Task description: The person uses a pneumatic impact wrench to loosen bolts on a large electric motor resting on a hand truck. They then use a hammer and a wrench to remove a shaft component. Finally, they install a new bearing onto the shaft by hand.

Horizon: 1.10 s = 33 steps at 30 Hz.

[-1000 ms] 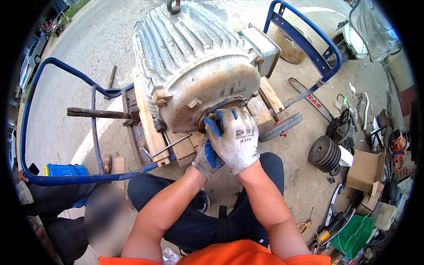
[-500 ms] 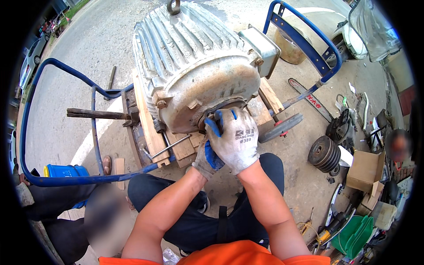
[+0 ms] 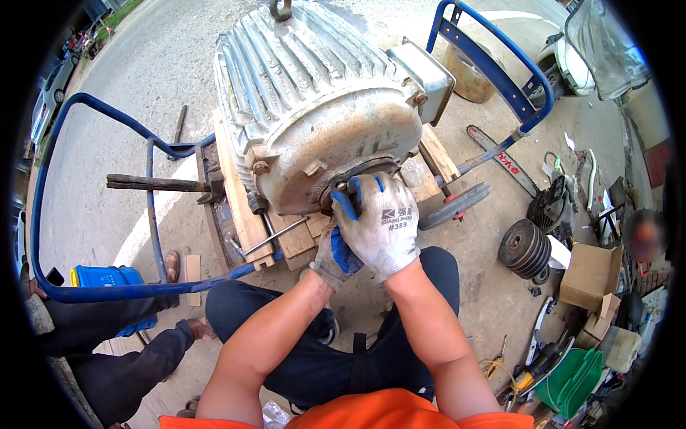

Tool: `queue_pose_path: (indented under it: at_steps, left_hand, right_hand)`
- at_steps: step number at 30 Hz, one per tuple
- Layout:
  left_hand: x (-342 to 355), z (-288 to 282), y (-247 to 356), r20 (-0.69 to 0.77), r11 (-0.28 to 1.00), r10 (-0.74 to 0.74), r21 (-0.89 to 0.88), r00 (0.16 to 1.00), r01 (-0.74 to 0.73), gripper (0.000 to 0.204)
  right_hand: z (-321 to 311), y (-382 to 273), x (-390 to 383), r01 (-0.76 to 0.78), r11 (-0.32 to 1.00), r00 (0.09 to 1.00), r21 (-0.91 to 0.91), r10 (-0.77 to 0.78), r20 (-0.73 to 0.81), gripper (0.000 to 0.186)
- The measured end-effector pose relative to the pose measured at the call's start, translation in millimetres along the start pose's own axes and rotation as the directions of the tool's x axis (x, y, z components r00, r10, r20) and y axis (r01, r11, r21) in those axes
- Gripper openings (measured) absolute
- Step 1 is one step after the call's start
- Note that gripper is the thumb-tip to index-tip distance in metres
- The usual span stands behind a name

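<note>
A large silver electric motor [image 3: 343, 132], ribbed along its body, lies with its dirty round end cover toward me. At the shaft opening low on that cover, both my gloved hands are together. My right hand [image 3: 382, 229], in a white knit glove with blue palm coating, has its fingers curled in against the shaft area. Below and beside it, my left hand [image 3: 332, 257] is closed, its fingertips hidden behind the right one. Whatever lies between the fingers is covered by the gloves. A metal rod [image 3: 277, 236] rests on the wooden blocks [image 3: 296, 261] under the motor.
A blue tubular cart frame [image 3: 136, 293] with a wheel [image 3: 455, 206] surrounds the motor. Rightward lie a chainsaw [image 3: 550, 207], a grooved pulley [image 3: 525, 249], a cardboard box [image 3: 589, 275] and a green container [image 3: 572, 382]. A blue bucket [image 3: 107, 279] and a bystander's legs [image 3: 114, 357] are at left.
My hands stay at the shaft opening with barely any shift. At lower left, a bystander's lower leg and foot show where a blurred patch was before.
</note>
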<state>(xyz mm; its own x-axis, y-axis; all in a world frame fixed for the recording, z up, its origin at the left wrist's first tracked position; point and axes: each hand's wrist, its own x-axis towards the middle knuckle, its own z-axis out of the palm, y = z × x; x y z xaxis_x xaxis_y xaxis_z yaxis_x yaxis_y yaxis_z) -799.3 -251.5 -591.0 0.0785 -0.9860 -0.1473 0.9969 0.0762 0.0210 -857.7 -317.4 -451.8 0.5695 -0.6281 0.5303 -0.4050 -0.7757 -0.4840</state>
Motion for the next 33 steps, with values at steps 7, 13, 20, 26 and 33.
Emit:
queue_pose_path:
  at_steps: [7,13,20,26,33]
  left_hand:
    - [2.4,9.5,-1.2,-0.021,0.994,0.082,0.073,0.996,-0.081,0.047]
    - [-0.3,-16.6,2.2,-0.064,0.999,0.034,0.041,0.997,-0.031,0.045]
    - [-0.1,7.9,-2.9,0.01,0.998,0.037,-0.045,0.999,-0.036,0.047]
    - [-1.3,-6.2,2.1,-0.048,0.998,0.018,0.062,0.999,-0.015,0.048]
    - [-0.2,-0.7,0.6,0.008,1.0,-0.003,-0.016,1.0,0.003,0.047]
  right_hand:
    - [-4.2,0.2,-0.4,-0.036,0.999,0.992,-0.019,0.039,0.119,0.031]
    - [-2.6,-3.2,2.8,-0.015,1.0,1.0,-0.016,0.015,0.02,0.03]
    - [-3.7,0.8,1.5,0.007,0.998,0.994,-0.055,-0.001,0.107,0.033]
    - [-3.2,-0.4,2.4,0.004,0.999,0.998,-0.047,-0.001,0.056,0.031]
    - [-6.7,-1.1,6.9,-0.019,0.997,0.982,-0.081,0.034,0.187,0.03]
